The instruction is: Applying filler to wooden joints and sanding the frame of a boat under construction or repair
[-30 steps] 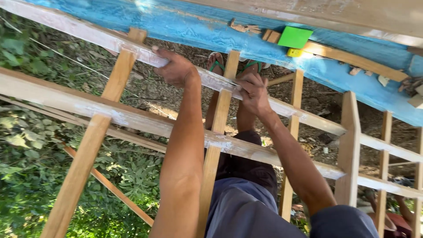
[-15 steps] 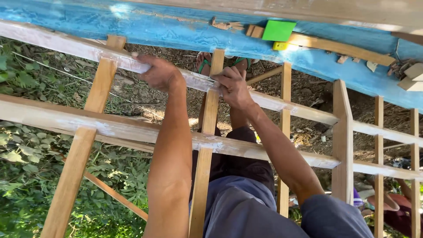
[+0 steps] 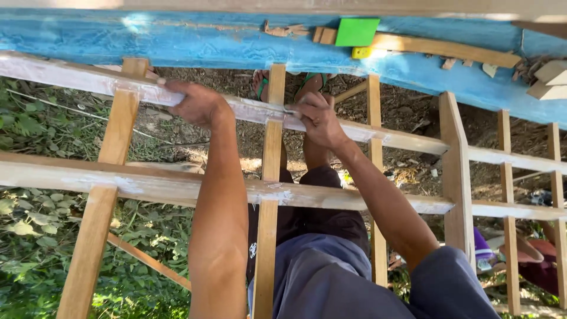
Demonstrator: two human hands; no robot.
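Observation:
My left hand (image 3: 198,103) is closed over the upper white-smeared wooden rail (image 3: 77,80) of a slatted timber frame, just right of an upright (image 3: 112,171). My right hand (image 3: 319,118) presses on the same rail where it crosses the middle upright (image 3: 270,171). Its fingers pinch what looks like a small flat tool (image 3: 288,111) against the wood. A second white-smeared rail (image 3: 153,186) runs below, across both forearms. My legs and feet in green sandals (image 3: 263,82) show through the frame.
A blue-painted plank (image 3: 177,41) spans the top, carrying a green block (image 3: 357,31), a small yellow piece (image 3: 361,52) and wood offcuts (image 3: 549,77). Leafy plants (image 3: 35,236) lie at the left, dirt ground below. Another person's clothing (image 3: 531,260) shows at the lower right.
Both hands have stayed on the upper rail. My right hand has slid a little left along it to the middle upright, and the view has tilted slightly.

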